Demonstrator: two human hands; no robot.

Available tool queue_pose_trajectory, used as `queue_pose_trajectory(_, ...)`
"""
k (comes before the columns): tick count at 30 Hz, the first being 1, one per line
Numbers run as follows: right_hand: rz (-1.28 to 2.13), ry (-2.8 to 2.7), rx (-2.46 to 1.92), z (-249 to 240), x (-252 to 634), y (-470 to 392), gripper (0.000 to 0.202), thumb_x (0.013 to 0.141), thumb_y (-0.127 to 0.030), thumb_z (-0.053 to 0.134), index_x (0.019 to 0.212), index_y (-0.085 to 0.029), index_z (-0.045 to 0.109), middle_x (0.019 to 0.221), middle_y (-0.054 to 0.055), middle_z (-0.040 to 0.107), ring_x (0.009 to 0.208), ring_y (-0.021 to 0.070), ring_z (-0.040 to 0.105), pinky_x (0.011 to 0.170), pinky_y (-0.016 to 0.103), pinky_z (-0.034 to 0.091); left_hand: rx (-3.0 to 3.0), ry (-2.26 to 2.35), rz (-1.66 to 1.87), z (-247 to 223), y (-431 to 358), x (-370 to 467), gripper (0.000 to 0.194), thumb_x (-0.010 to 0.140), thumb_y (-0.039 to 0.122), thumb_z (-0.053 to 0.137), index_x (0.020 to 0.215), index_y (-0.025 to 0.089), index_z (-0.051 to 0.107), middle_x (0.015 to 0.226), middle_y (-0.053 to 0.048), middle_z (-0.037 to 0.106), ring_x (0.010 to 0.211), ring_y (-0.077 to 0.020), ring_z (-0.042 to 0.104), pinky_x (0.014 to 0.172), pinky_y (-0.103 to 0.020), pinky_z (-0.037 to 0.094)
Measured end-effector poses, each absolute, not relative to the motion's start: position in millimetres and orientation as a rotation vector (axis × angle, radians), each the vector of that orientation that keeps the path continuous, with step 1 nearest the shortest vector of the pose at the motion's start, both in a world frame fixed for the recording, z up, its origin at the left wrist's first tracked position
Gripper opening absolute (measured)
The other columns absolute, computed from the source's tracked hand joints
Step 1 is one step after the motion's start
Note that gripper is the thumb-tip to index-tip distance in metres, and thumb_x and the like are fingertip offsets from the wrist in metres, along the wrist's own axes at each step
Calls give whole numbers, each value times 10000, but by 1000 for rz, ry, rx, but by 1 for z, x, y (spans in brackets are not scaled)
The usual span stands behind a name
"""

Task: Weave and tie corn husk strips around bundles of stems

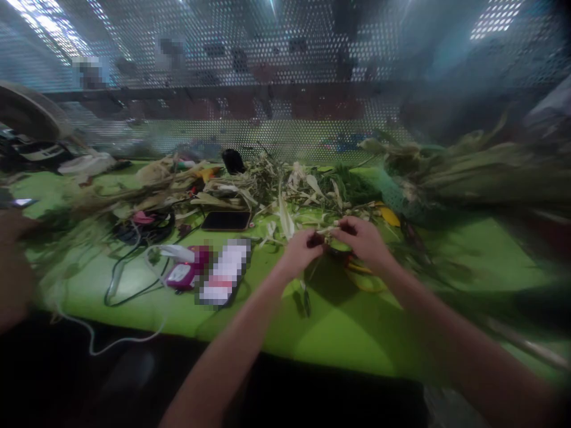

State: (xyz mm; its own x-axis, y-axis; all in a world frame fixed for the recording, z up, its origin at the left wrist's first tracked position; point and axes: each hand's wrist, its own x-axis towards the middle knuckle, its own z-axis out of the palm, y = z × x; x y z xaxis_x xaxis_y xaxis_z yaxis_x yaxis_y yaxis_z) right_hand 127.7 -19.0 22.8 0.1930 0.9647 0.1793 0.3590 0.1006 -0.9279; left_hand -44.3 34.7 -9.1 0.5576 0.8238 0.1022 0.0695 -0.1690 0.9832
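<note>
Over the green tabletop (285, 333), my left hand (303, 252) and my right hand (363, 242) are close together with fingers pinched. Between their fingertips is a small pale piece of dried plant (329, 232), held by both; its exact shape is blurred. A yellow-handled tool (363, 279) lies under my right hand, its kind partly hidden. Just below my left hand, a thin dark pointed object (306, 299) is on the table. A pale husk leaf (285, 219) stands up just beyond my left hand.
Dried husks and stalks (312, 184) are heaped along the back. A large leafy bundle (464, 169) lies at right. At left are a dark phone (226, 220), a lit phone (225, 273), a purple device (187, 270) and cables (129, 340). Another person's arm (15, 267) enters at far left.
</note>
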Motion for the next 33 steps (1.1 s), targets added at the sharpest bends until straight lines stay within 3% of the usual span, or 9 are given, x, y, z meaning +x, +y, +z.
queue_pose_trajectory(7,973,-946,-1365,22,111,-23,344,647,-475,788,711,-188,608,667,-23,566,626,116,479,604,253,404,1744,809,955,-12,20,-33,107,708,103,593,730,179,522,690,30,548,673,-125,485,657,-246,372)
queue_pose_trajectory(11,1080,-815,-1284,22,111,-22,385,588,-484,834,698,-196,602,632,-36,555,585,109,477,542,246,390,1757,819,1001,-8,15,-31,101,757,135,605,741,183,517,708,29,561,688,-124,499,663,-247,382)
queue_pose_trajectory(18,1116,-877,-1290,30,125,-20,338,623,-462,814,798,-191,714,738,-1,653,602,111,518,508,233,374,1449,746,850,-4,25,-36,217,808,356,663,879,157,613,822,-15,623,772,-143,554,730,-268,418)
queue_pose_trajectory(22,1065,-863,-1276,29,131,-18,361,670,-500,766,865,-197,738,775,9,678,607,113,526,522,235,382,1372,762,882,-3,27,-39,222,791,356,676,864,161,601,816,-8,608,772,-137,544,731,-266,411)
queue_pose_trajectory(30,1070,-1044,-1316,25,126,-17,332,610,-433,826,761,-184,668,701,-15,609,627,114,500,586,251,400,1552,849,897,-5,28,-39,155,768,263,674,775,166,554,715,15,531,693,-126,478,669,-268,375)
queue_pose_trajectory(33,1050,-1049,-1335,26,125,-18,333,600,-427,825,710,-185,624,645,-35,553,604,106,468,582,252,395,1488,803,891,-1,25,-39,171,772,279,689,838,161,585,771,0,578,740,-135,520,697,-267,406)
